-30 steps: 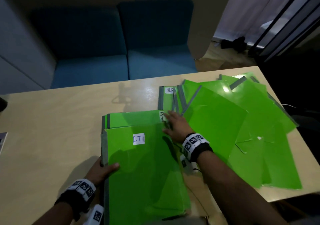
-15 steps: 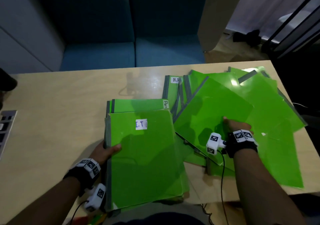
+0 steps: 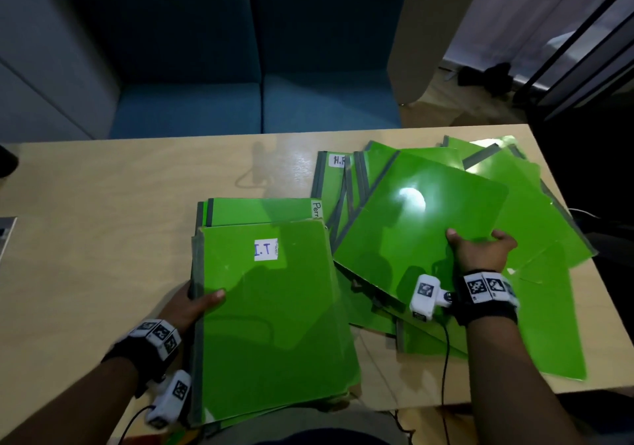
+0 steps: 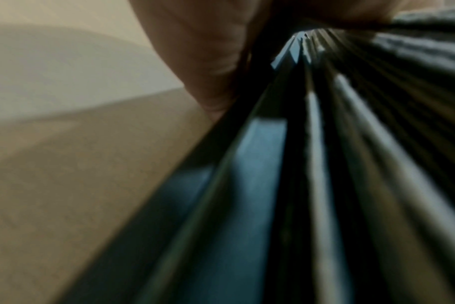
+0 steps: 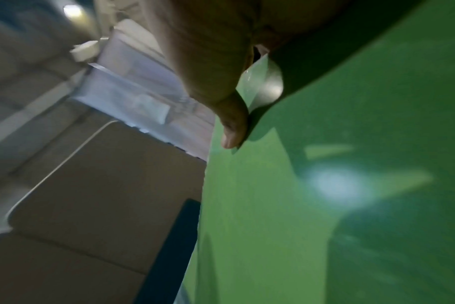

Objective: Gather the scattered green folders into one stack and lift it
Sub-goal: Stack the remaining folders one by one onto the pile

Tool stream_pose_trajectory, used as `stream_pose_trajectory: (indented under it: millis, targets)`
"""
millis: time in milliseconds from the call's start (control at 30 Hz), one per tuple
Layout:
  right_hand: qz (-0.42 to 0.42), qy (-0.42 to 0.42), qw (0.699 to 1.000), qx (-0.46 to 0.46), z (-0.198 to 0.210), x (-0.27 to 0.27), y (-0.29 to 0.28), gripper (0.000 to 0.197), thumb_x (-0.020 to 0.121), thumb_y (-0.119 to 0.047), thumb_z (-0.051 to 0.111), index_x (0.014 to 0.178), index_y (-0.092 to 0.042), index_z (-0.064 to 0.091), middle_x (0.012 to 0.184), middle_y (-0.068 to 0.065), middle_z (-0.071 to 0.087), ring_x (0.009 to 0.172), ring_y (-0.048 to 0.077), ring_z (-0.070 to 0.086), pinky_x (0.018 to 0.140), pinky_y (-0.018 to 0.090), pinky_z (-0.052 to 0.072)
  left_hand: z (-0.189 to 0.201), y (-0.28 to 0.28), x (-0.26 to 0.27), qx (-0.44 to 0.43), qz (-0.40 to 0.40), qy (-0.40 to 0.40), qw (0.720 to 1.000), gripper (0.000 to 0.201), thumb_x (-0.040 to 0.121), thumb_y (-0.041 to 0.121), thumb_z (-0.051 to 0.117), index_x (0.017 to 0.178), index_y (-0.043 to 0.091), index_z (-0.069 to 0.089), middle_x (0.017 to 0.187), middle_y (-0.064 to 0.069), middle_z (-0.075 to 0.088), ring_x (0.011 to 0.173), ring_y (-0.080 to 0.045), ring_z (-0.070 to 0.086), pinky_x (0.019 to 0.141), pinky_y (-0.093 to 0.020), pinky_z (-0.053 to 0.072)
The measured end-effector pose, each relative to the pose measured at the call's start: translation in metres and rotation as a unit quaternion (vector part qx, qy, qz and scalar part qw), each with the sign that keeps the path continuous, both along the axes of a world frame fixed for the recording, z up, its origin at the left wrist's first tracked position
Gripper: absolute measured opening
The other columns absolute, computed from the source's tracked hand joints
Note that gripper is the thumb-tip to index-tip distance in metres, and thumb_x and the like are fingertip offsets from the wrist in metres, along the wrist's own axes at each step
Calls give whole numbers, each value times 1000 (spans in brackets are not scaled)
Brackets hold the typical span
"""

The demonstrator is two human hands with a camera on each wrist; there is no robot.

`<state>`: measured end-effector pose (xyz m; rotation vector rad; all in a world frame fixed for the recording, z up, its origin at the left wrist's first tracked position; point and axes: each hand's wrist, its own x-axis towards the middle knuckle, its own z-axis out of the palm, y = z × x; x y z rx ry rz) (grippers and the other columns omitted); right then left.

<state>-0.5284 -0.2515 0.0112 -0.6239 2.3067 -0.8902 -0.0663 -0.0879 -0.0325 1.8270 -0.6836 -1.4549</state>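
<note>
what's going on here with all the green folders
A person is gathering green folders on a wooden table. Their left hand grips the spine edge of a stack topped by a folder labelled I.T. Their right hand holds the edge of a loose folder, tilted up above the scattered pile at the right. Nothing is fully stacked yet.

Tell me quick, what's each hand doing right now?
Left hand: grips the spine edge of the folder stack.
Right hand: holds a loose green folder by its edge.
</note>
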Motion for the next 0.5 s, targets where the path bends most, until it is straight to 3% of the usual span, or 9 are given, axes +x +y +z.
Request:
stream_pose_trajectory:
  millis: [100, 233, 300, 367, 433, 500]
  targets:
    - [72, 46, 996, -35, 23, -15, -30, 79, 74, -23, 84, 138, -19, 39, 138, 17, 51, 125, 34, 51, 101, 36, 42, 5, 0, -3, -2, -5, 6, 1000, 86, 24, 56, 83, 100, 22, 60, 71, 14, 73, 71, -8, 69, 76, -34, 53]
    - [170, 76, 981, 56, 27, -27, -58, 86, 77, -31, 80, 148, -25, 32, 150, 14, 41, 135, 37, 42, 109, 48, 38, 5, 1, 2, 16, -3, 6, 1000, 104, 30, 62, 86, 118, 12, 59, 98, -3, 74, 88, -21, 71, 81, -40, 56]
    - [215, 101, 963, 126, 16, -27, -65, 96, 73, -43, 81, 149, -17, 29, 150, 17, 40, 135, 40, 40, 108, 54, 38, 2, 3, 5, 25, -8, -11, 1000, 101, 37, 65, 85, 121, 15, 59, 107, -7, 71, 98, -26, 68, 92, -49, 51]
    - [246, 155, 937, 195, 9, -22, -66, 108, 64, -56, 81, 146, -5, 31, 146, 23, 40, 134, 43, 38, 107, 56, 38, -3, 5, 8, 30, -4, -21, 999, 100, 38, 64, 85, 121, 15, 59, 109, -8, 71, 100, -27, 68, 94, -52, 49]
    - [255, 182, 921, 230, 3, -17, -63, 103, 69, -61, 75, 144, -3, 34, 146, 24, 39, 133, 43, 37, 107, 57, 36, -6, 5, 8, 34, -6, -37, 999, 101, 38, 64, 84, 123, 16, 58, 111, -8, 70, 101, -27, 67, 95, -51, 49]
    - [282, 153, 911, 260, 0, -13, -57, 97, 75, -70, 63, 144, -6, 39, 144, 21, 44, 128, 42, 47, 106, 56, 39, -6, 4, 7, 35, -18, -43, 998, 99, 40, 64, 83, 124, 17, 57, 113, -7, 69, 102, -26, 66, 96, -48, 48]
